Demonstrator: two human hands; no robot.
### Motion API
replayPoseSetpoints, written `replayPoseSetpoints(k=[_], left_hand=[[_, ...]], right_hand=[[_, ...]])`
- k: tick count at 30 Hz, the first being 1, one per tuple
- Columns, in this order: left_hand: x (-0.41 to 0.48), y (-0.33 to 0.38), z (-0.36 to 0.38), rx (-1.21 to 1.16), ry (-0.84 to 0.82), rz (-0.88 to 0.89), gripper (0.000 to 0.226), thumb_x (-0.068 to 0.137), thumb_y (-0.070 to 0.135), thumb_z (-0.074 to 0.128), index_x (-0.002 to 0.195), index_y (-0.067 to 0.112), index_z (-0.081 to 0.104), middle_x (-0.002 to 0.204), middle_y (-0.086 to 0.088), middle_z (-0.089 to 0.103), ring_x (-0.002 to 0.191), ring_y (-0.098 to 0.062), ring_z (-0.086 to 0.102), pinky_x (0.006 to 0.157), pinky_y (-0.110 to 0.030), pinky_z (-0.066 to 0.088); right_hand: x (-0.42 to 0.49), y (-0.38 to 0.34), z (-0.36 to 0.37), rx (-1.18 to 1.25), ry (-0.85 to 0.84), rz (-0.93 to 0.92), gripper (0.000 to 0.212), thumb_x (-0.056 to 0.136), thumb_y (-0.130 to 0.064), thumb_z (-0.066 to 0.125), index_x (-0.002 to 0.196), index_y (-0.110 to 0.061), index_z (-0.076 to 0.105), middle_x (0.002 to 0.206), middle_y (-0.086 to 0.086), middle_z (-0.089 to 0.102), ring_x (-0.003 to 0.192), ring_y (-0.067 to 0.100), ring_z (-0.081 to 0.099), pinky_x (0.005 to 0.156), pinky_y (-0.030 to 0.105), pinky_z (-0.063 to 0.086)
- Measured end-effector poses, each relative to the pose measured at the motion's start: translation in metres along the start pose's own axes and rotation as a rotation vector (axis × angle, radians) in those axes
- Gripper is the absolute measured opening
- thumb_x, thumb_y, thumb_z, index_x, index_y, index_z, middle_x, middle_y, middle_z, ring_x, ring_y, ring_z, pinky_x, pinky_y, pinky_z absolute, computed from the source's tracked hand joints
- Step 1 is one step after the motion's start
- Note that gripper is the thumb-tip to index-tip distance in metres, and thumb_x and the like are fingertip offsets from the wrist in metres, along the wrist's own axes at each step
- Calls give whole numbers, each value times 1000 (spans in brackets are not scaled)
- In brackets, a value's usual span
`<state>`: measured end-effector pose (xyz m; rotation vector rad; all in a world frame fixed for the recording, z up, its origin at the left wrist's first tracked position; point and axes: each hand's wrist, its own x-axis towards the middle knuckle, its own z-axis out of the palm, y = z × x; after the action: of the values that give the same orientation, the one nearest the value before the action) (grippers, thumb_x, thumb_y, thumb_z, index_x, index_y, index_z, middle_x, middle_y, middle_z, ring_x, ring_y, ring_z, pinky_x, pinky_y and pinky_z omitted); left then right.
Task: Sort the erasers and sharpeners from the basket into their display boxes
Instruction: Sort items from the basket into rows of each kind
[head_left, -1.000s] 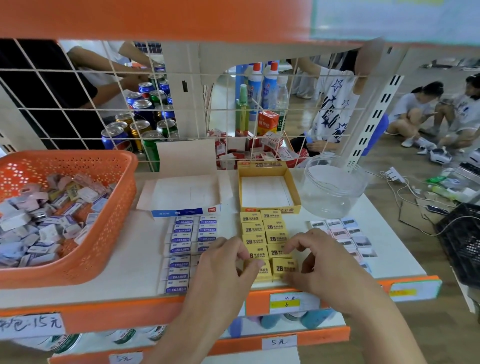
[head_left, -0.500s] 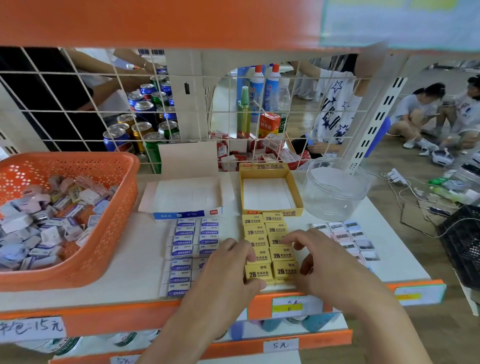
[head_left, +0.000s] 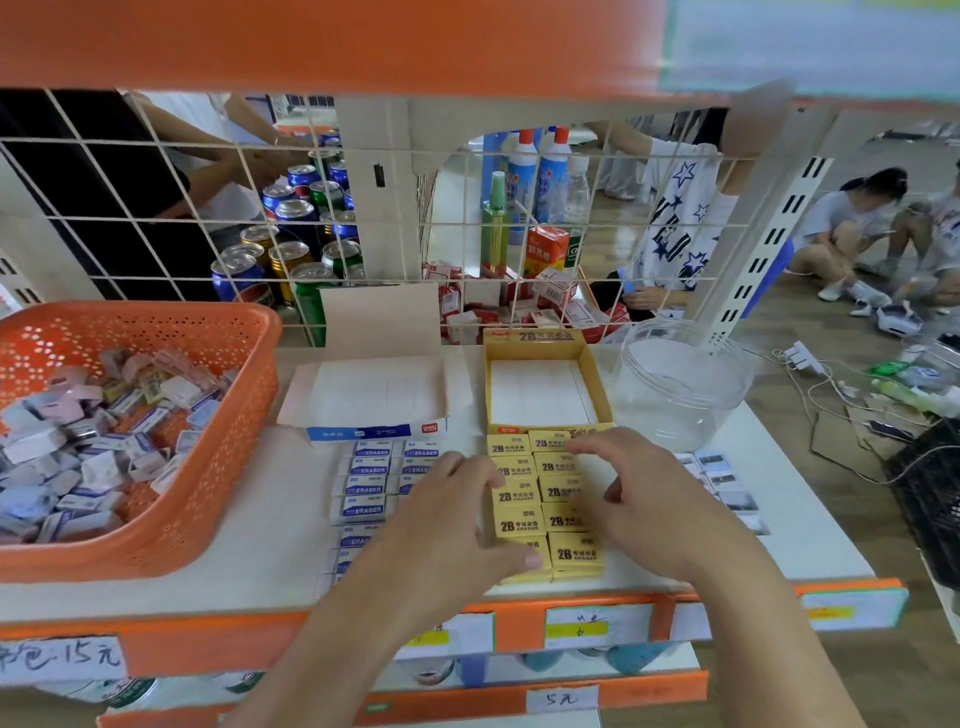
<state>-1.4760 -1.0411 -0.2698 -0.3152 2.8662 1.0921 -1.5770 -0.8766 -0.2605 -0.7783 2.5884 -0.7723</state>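
On the white shelf (head_left: 270, 530) of a shop rack, with a wire grid behind it, the yellow erasers (head_left: 540, 493) lie in a tight block two wide, just in front of their open yellow box (head_left: 540, 389). The box looks empty.

The left hand (head_left: 441, 530) lies against the block's left side, fingers fairly straight along the edge and thumb tip at the near corner. The right hand (head_left: 644, 499) arches over the right column, fingertips resting on the erasers. Neither hand has closed round a single eraser; both press inward and nothing is lifted.

Each eraser looks light, small and stiff in its paper sleeve. The sleeves look smooth, so I judge they would slide against each other. One piece is easy to pinch by its long sides. The whole block is harder: squeezed only at the ends, it would likely buckle upward in the middle. Pressing from both flanks, or taking a few at a time, seems safer.

Left of the block, blue-and-white erasers (head_left: 366, 480) lie in rows before an open white box (head_left: 369, 395). Farther left stands the orange basket (head_left: 156, 317), heaped with mixed small pieces I cannot tell apart. To the right stand a clear jar (head_left: 680, 395) and a few small packets (head_left: 724, 480).
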Motion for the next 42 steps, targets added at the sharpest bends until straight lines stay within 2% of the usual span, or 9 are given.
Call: replayPoseSetpoints(k=[6,11,15,18,23,28,36,39,42], left_hand=[[24,6,-7,-58,7,-27,58,92,38,59,144,28,35,119,16,39,107,-7,55,90,-27,47],[33,4,-3,-6,-22,0,54,94,35,56,143,26,36,136,7,43,123,-6,38,90,-18,27],[33,1,-2,-19,-34,4,50,95,35,55,141,25,38,137,8,44,118,-2,36,88,-17,28],[34,0,-1,-10,-21,7,52,96,34,53,144,25,35,137,8,43,124,-4,38,87,-15,28],[35,0,0,-2,-9,9,52,97,32,51,145,24,34,139,8,43,125,-4,40,87,-14,30],[37,0,-1,23,-2,14,55,98,33,50,148,24,30,141,8,41,129,-5,36,87,-14,29],[38,-1,0,41,9,6,55,97,33,51,147,25,31,140,7,43,126,-7,43,86,-15,34],[37,-2,0,37,17,17,49,97,33,51,143,24,37,137,7,45,120,-4,43,78,-7,36],[38,-2,0,25,18,16,42,97,33,51,137,23,43,134,7,47,110,0,45,61,-4,35]], right_hand=[[22,-2,4,-51,12,14,40,94,-24,57,134,-25,50,134,-3,47,113,15,50,93,21,35],[24,-1,1,-17,-27,-9,42,91,-19,63,132,-24,53,123,-8,51,109,6,46,84,13,31],[26,5,2,55,-23,25,56,86,-19,69,137,-27,49,137,-7,48,96,6,45,97,27,41],[29,8,2,19,-37,13,58,85,-22,71,138,-30,48,137,-8,49,93,5,46,95,26,41],[31,10,-1,0,-65,32,53,87,-24,69,136,-31,50,132,-5,54,110,18,57,94,27,43],[38,10,4,21,29,12,34,94,-19,57,126,-28,57,122,-5,57,86,7,50,74,18,38],[41,10,-1,95,8,47,33,88,-12,67,117,-26,63,103,-4,61,69,5,57,51,6,41],[41,9,-3,111,-9,64,35,87,-10,68,117,-25,64,81,-12,53,66,2,55,50,5,40],[41,8,-4,105,-2,60,36,87,-8,68,119,-24,64,79,-16,52,67,-1,52,50,3,38]])
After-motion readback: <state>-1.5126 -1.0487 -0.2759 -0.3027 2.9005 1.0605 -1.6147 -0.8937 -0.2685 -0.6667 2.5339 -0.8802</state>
